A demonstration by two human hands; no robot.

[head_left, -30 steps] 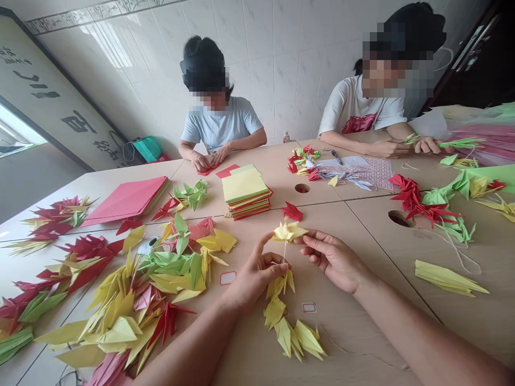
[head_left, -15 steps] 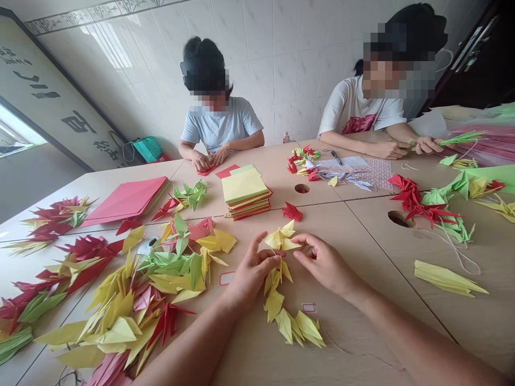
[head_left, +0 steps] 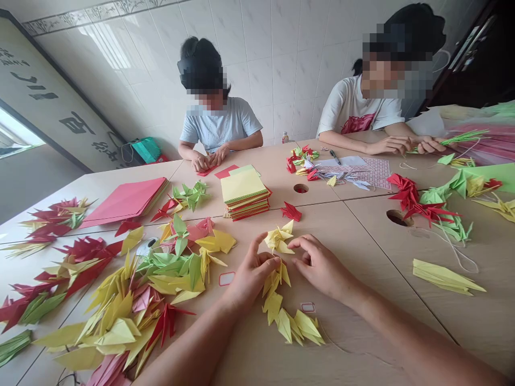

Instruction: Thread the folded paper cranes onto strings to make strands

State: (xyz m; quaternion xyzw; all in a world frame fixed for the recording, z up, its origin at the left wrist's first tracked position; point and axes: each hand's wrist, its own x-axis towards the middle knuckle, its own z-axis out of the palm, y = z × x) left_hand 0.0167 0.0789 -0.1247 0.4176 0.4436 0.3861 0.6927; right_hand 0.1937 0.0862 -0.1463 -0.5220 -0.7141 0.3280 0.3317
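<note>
A folded yellow paper crane sits between my two hands, just above the table. My left hand is closed around its thread, thumb and index finger bent beside the crane's lower left. From that hand a string of several yellow paper cranes trails down onto the tabletop. With fingers curled, my right hand has its index fingertip against the crane's right wing tip; the thumb sits slightly lower. Thin white thread runs right from the string's lower end.
Heaped paper cranes cover the left side. Stacked yellow and red paper squares and large red sheets lie beyond. One red crane rests ahead, a flat yellow bundle at right. Two people sit opposite, their hands on paper pieces.
My right hand has shifted slightly left, and its fingers curl more at the wing. The crane has turned a little. At the far right, a co-worker's hand has moved.
</note>
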